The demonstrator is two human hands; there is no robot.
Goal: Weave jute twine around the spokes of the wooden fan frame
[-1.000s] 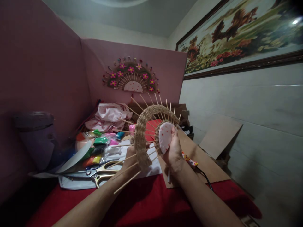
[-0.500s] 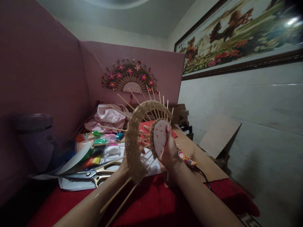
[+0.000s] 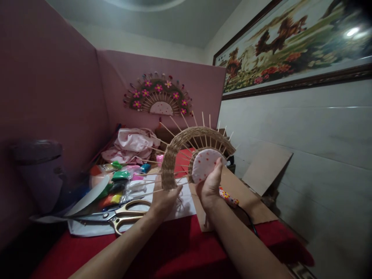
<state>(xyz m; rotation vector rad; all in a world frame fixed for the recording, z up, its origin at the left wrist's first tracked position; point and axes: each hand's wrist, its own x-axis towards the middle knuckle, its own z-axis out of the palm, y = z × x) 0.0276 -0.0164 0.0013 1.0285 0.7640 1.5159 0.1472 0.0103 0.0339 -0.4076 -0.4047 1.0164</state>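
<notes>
A half-round woven fan (image 3: 170, 162) is held up over the table, with thin wooden sticks radiating through a band of twisted brown cord. At its centre sits a half disc (image 3: 205, 164) covered in pale cloth with reddish dots. My right hand (image 3: 210, 184) grips this disc from below, thumb pressed on its front and fingers hidden behind. My left hand (image 3: 165, 199) is closed at the lower left end of the cord band, its thumb beside loose cord ends; most of its fingers are out of sight.
Large gold-handled scissors (image 3: 116, 217) lie at the left, near several bags of coloured clay (image 3: 120, 176). Behind is crumpled pink cloth (image 3: 130, 143). A flower-patterned tool with a black cord (image 3: 228, 197) rests on cardboard (image 3: 250, 205). A finished flowered fan (image 3: 158, 91) hangs on the pink panel.
The fan has turned clockwise and shifted right, so its dotted disc faces me more fully. My left hand has come out from behind to the band's lower end.
</notes>
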